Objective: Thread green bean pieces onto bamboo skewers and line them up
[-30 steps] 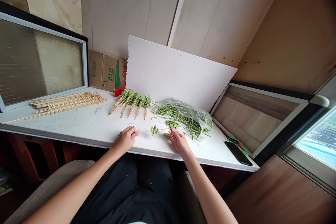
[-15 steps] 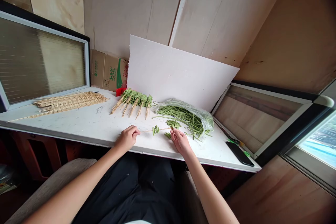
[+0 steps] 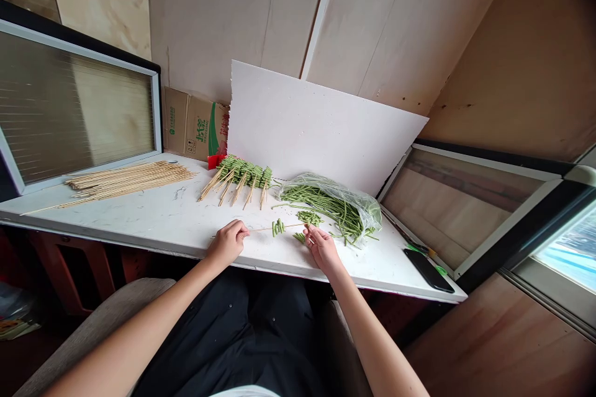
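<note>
Left hand: over the front edge of the counter; fingers curled tight, gripping the skewer near its left end.
Right hand: thumb and fingertips drawn close together, pinched at the skewer's right end; too small to tell whether a bean piece sits between them as well.
Skewer: held roughly level between the two hands, above the counter, right end slightly higher in view.
Threaded pieces: a short row of cut green bean, set crosswise on the skewer, about midway between the hands, apart from both.
Cut pile: loose short pieces on the counter, just beyond the right fingertips.
Small cluster: more cut pieces, just beside the right hand, partly hidden by it.
Beans: long, uncut, in a clear bag right of centre; some ends spill out onto the counter.
Loaded skewers: stacked at the back, left of the bag, green ends away, bare stems pointing toward the person.
Bare sticks: flat bundle at the left; one sticks out toward the left edge.
Phone: dark, lying at the right end.
Backdrop: white board leaning behind; carton to its left.
</note>
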A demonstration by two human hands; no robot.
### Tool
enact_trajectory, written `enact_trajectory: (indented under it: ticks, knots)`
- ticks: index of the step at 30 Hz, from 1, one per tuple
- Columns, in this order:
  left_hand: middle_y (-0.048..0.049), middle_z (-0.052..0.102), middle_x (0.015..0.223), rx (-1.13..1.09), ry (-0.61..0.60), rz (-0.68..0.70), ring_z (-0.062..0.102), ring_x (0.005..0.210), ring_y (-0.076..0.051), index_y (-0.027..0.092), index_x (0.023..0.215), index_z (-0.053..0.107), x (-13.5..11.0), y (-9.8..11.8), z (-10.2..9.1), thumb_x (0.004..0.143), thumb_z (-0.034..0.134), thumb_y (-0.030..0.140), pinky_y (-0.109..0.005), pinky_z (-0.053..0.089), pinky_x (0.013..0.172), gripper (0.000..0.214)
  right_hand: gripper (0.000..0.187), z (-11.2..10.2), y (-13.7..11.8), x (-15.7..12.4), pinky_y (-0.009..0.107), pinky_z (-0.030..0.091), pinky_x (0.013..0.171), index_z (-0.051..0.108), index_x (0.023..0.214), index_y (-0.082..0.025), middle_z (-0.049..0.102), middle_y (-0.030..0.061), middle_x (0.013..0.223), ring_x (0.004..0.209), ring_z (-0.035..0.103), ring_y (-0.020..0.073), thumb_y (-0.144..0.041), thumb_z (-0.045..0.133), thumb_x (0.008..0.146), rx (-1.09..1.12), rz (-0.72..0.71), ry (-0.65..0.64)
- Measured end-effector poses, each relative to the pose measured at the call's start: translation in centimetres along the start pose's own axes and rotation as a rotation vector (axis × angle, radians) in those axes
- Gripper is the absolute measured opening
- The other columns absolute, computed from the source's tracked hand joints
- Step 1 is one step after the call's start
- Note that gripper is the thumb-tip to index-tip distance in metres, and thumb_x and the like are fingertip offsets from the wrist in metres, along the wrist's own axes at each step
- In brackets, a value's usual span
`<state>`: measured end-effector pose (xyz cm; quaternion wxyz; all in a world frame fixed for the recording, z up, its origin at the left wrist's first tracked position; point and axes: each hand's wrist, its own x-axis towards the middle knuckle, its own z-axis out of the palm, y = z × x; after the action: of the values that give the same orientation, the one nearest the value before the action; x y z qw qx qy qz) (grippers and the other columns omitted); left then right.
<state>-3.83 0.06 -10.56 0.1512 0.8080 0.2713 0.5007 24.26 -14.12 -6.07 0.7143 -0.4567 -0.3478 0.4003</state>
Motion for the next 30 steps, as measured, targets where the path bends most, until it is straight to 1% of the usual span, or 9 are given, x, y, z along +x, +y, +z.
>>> enact_trajectory:
  ticks: [4, 10, 14, 19, 27, 30]
  knots:
    - [-0.0018, 0.069, 0.081, 0.008, 0.012, 0.004, 0.066, 0.075, -0.019, 0.023, 0.079, 0.058, -0.01, 0.00, 0.00, 0.090, 0.051, 0.007, -0.029, 0.045, 0.067, 0.021, 0.039, -0.07, -0.18, -0.10, 0.027, 0.050, 0.068, 0.078, 0.092, -0.020, 0.071, 0.0043, 0.088, 0.078, 0.062, 0.0168, -0.051, 0.091, 0.071, 0.001, -0.009, 0.012]
    - [-0.0020, 0.069, 0.082, 0.008, -0.011, 0.006, 0.066, 0.075, -0.019, 0.023, 0.080, 0.058, -0.06, -0.06, 0.01, 0.092, 0.052, 0.008, -0.030, 0.045, 0.067, 0.020, 0.038, -0.23, -0.06, 0.07, 0.027, 0.050, 0.066, 0.077, 0.090, -0.022, 0.072, 0.0035, 0.088, 0.077, 0.063, 0.0172, -0.052, 0.091, 0.071, -0.003, -0.007, 0.018]
    - [-0.0020, 0.069, 0.083, 0.006, -0.018, 0.001, 0.066, 0.075, -0.019, 0.023, 0.080, 0.058, -0.07, -0.15, 0.06, 0.092, 0.052, 0.009, -0.029, 0.045, 0.068, 0.019, 0.037, -0.29, 0.06, 0.18, 0.026, 0.050, 0.066, 0.079, 0.095, -0.023, 0.072, 0.0032, 0.088, 0.078, 0.064, 0.0167, -0.048, 0.092, 0.071, 0.028, 0.013, 0.026]
    - [-0.0020, 0.068, 0.081, 0.000, -0.016, 0.000, 0.065, 0.074, -0.019, 0.023, 0.079, 0.058, -0.07, -0.11, 0.00, 0.094, 0.052, 0.012, -0.029, 0.045, 0.067, 0.019, 0.036, -0.38, 0.17, 0.31, 0.024, 0.050, 0.069, 0.079, 0.094, -0.022, 0.073, 0.0035, 0.091, 0.079, 0.066, 0.0150, -0.045, 0.093, 0.071, 0.034, 0.029, 0.024]
    - [-0.0024, 0.069, 0.081, 0.003, -0.019, 0.000, 0.065, 0.075, -0.019, 0.023, 0.080, 0.059, -0.03, -0.05, -0.08, 0.094, 0.053, 0.013, -0.030, 0.046, 0.067, 0.019, 0.041, -0.32, 0.13, 0.28, 0.026, 0.051, 0.068, 0.078, 0.095, -0.022, 0.076, 0.0060, 0.094, 0.081, 0.067, 0.0183, -0.051, 0.093, 0.069, -0.044, 0.004, 0.034]
    - [-0.0025, 0.069, 0.082, 0.014, -0.020, -0.007, 0.065, 0.075, -0.019, 0.023, 0.080, 0.059, -0.05, 0.00, -0.13, 0.094, 0.053, 0.012, -0.030, 0.045, 0.066, 0.019, 0.040, -0.41, 0.17, 0.31, 0.027, 0.050, 0.069, 0.079, 0.094, -0.023, 0.076, 0.0058, 0.095, 0.081, 0.066, 0.0179, -0.052, 0.092, 0.070, -0.057, 0.006, 0.026]
